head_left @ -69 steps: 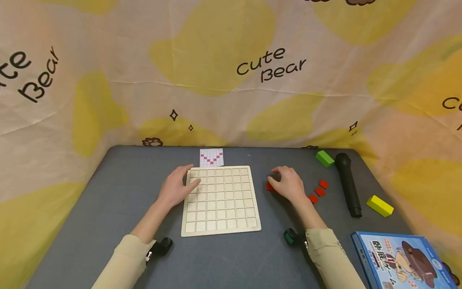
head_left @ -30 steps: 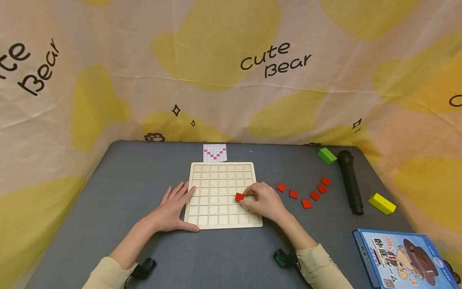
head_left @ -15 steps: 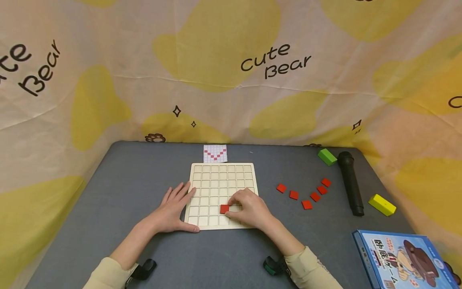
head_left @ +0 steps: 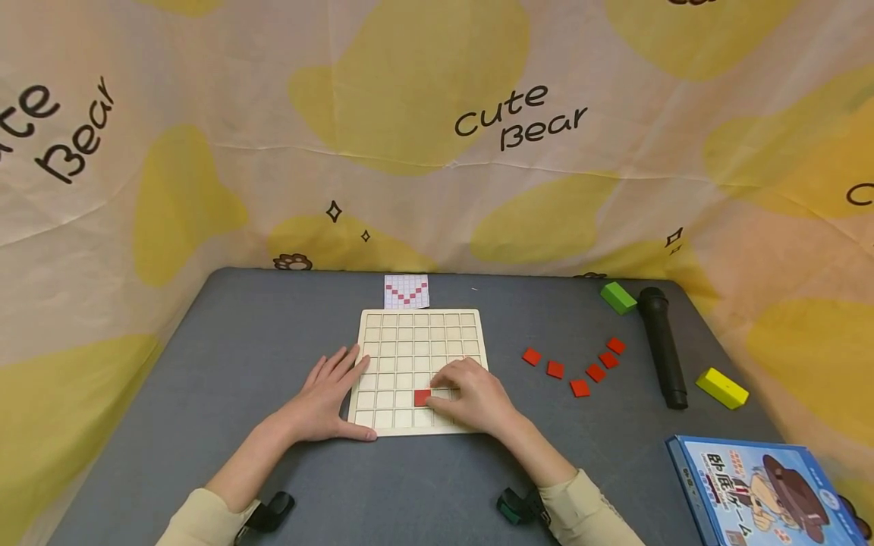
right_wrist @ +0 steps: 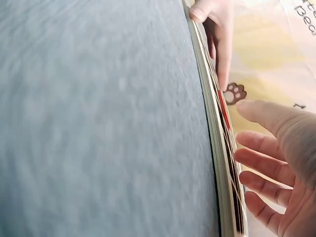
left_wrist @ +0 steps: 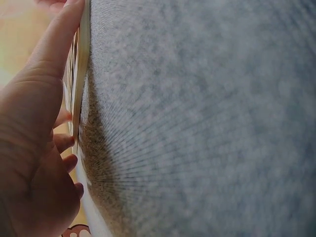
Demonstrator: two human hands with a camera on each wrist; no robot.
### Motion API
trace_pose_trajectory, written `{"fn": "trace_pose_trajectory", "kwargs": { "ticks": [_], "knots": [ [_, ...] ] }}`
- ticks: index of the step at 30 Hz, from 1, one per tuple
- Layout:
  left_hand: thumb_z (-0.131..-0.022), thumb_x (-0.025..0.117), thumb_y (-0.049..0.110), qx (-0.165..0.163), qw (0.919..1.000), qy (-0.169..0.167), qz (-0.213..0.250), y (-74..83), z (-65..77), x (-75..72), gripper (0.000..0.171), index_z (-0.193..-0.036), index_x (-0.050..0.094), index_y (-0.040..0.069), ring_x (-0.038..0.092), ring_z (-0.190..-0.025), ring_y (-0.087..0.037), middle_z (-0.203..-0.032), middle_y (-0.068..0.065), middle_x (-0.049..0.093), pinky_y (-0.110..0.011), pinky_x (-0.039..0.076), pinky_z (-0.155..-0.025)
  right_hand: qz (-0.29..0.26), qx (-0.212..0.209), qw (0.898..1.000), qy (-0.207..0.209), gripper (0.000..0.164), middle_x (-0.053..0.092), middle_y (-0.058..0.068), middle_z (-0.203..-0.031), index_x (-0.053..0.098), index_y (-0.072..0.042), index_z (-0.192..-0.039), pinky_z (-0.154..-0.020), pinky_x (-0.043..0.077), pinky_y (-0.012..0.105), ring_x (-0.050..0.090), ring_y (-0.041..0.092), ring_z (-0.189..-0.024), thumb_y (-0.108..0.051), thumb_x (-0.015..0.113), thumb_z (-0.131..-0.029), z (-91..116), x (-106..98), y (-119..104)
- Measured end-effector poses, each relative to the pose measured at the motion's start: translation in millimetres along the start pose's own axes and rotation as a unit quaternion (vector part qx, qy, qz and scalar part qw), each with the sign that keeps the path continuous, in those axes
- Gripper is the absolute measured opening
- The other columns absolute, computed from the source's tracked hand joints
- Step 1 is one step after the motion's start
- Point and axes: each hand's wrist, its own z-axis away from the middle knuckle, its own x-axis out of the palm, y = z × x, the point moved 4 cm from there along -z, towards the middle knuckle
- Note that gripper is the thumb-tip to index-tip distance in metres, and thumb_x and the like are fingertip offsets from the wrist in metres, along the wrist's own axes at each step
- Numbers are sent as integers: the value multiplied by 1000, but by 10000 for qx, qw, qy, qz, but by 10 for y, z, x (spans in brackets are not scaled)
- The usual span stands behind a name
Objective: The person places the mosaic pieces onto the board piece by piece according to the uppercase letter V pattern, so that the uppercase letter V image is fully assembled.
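A pale wooden grid board (head_left: pixel 396 341) lies on the table, and one flat red square tile (head_left: pixel 422 398) sits in a cell of its second row from the near edge. My left hand (head_left: pixel 321 402) rests with spread fingers on the board's left edge, thumb at the near left corner. Over the board's right half is my right hand (head_left: pixel 474 394), its thumb tip beside the tile. In the right wrist view the thumb (right_wrist: pixel 261 113) stands apart from the red tile (right_wrist: pixel 223 109), with the fingers loosely bent and nothing between them.
Several loose red tiles (head_left: pixel 580 388) lie right of the board. Farther right are a green block (head_left: pixel 618 298), a black microphone (head_left: pixel 662 349), a yellow block (head_left: pixel 722 388) and a blue box (head_left: pixel 768 493). Behind the board lies a pattern card (head_left: pixel 406 292).
My right hand has brought a red tile from the right-hand group leftward onto the board and let go of it in a cell. The left hand has slid down the board's left edge.
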Motion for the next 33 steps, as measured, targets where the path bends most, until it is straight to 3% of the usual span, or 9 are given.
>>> {"fn": "trace_pose_trajectory", "kwargs": {
  "ticks": [7, 15, 22, 33],
  "knots": [
    [-70, 69, 74, -18, 9998, 174, -69, -11, 9, -19, 116, -152, 30, 2, 15, -145, -40, -159, -19, 19, -60, 7, -113, -74, 488, 9983, 299, 12, 68, -6, -93, 74, -19, -93, -75, 49, 33, 57, 14, -89, -22, 78, -82, 69, -197, 279],
    [-71, 71, 72, -124, 9999, 63, -73, -16, 7, -11, 115, -153, 28, 3, 12, -146, -38, -161, -16, 17, -58, 6, -114, 76, 1085, 9917, 681, 16, 69, 0, -98, 75, -15, -96, -79, 49, 39, 59, 21, -91, -21, 79, -82, 199, -447, 673],
    [-70, 71, 71, -120, 9999, 65, -57, -4, 10, -7, 116, -153, 28, 3, 13, -146, -38, -160, -17, 17, -58, 7, -114, 366, 1605, 9819, 932, 15, 70, 6, -99, 75, -12, -95, -75, 49, 44, 58, 26, -89, -16, 79, -81, 317, -637, 946],
    [-71, 70, 72, -153, 9999, 21, -5, -19, 3, 14, 115, -154, 28, 5, 12, -146, -37, -161, -16, 15, -58, 7, -114, 408, 1958, 9758, 883, 19, 69, 10, -99, 74, -7, -99, -77, 47, 46, 56, 31, -91, -13, 78, -81, 407, -728, 1159]
  ]
}}
